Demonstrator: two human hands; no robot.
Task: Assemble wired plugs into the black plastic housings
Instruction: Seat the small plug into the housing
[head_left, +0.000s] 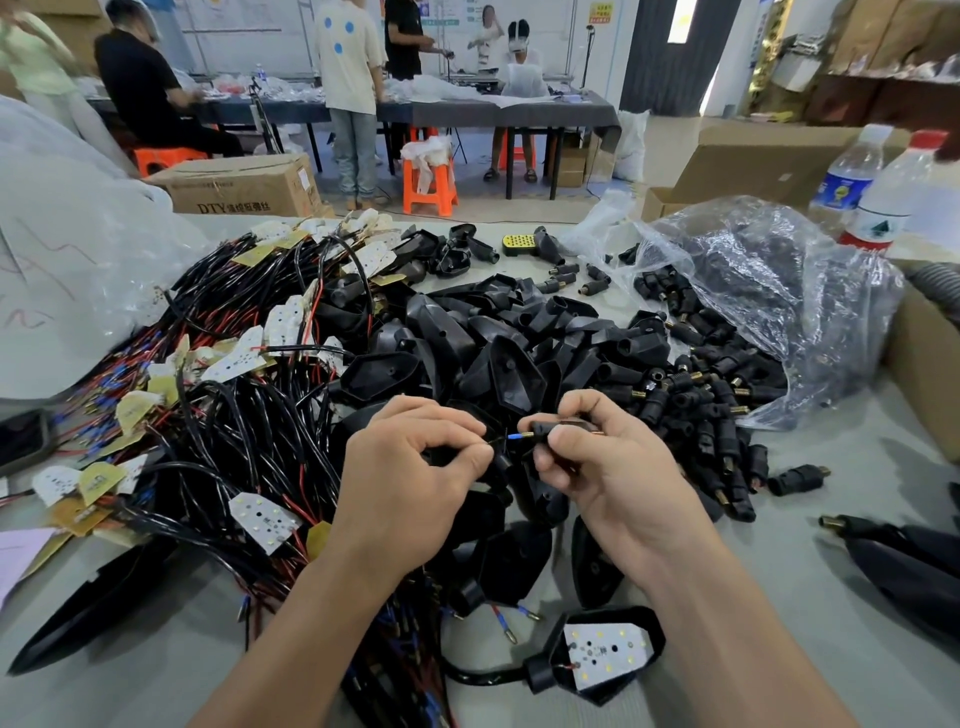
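Observation:
My left hand pinches a thin wire whose blue-sleeved tip points right. My right hand grips a small black plug with the wire tip at its end. Both hands hover over a heap of black plastic housings. A tangle of black and red wires with white LED boards lies to the left. One housing with a white LED board fitted lies near my right forearm.
A clear plastic bag of black plugs spills open on the right, with loose plugs beside it. Two water bottles and cardboard boxes stand at the back right. A phone lies at the left. Several people work at far tables.

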